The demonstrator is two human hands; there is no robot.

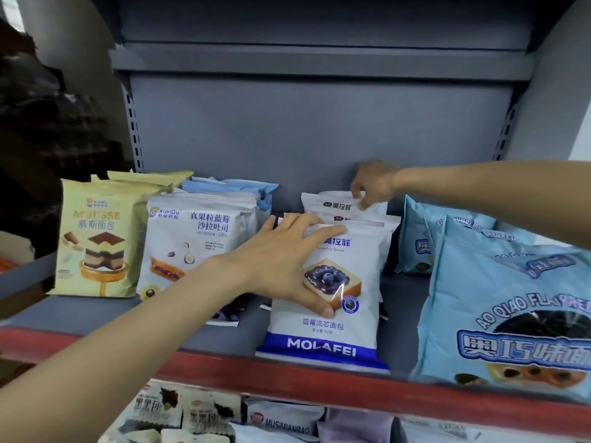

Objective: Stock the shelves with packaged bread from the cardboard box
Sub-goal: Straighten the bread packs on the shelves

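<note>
A row of white Molafei blueberry bread packs stands on the grey shelf (224, 337) with a red front lip. My left hand (281, 260) grips the front pack (326, 321) from the left, fingers over its top edge, thumb on its face. Farther back, my right hand (371, 187) pinches the top seam of the rear Molafei pack (335, 204). The cardboard box is out of view.
Left of the row stand white XianDu blueberry toast packs (198, 238) and yellow mousse bread packs (92, 238). Light blue Ao Qiao packs (511, 302) fill the right side. More packaged bread (198, 414) lies on the shelf below. An upper shelf (319, 62) hangs overhead.
</note>
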